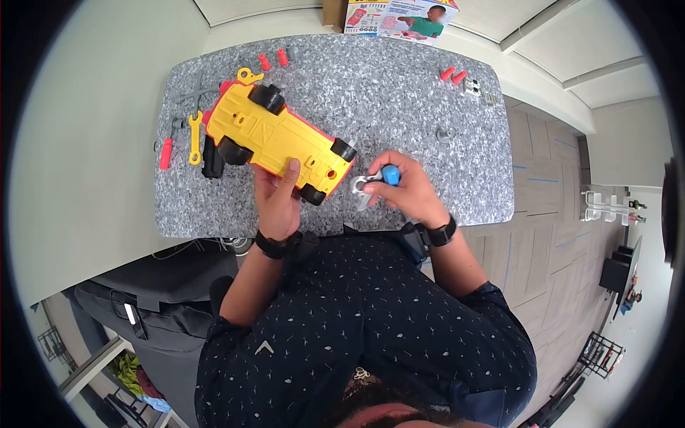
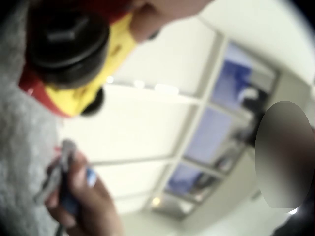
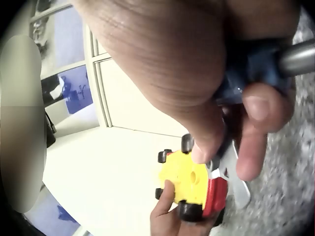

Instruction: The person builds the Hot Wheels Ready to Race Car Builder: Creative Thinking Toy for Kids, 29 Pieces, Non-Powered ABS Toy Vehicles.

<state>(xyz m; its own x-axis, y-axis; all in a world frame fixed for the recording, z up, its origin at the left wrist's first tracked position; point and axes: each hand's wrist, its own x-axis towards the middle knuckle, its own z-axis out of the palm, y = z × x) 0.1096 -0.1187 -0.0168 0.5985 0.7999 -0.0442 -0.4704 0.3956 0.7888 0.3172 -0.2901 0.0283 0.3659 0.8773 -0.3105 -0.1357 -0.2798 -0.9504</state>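
A yellow and red toy car (image 1: 275, 135) with black wheels is turned underside up over the grey speckled table (image 1: 399, 93). My left hand (image 1: 278, 203) grips its near side, thumb lying on the yellow underside. Just off the car's right end, my right hand (image 1: 410, 189) holds a blue-handled tool (image 1: 390, 175) with a grey shaft, which shows in the right wrist view. Between the same hand's thumb and fingers is a light grey piece (image 1: 359, 184) with a round, ring-like end. The left wrist view is blurred, showing a black wheel (image 2: 69, 46) close up.
Left of the car lie a yellow wrench (image 1: 195, 139), a red-handled tool (image 1: 166, 153) and a black piece (image 1: 212, 164). Red pegs (image 1: 265, 62) stand at the back, with more red pegs (image 1: 448, 73) at back right. A grey part (image 1: 445, 134) sits on the right; boxes (image 1: 417, 20) stand behind.
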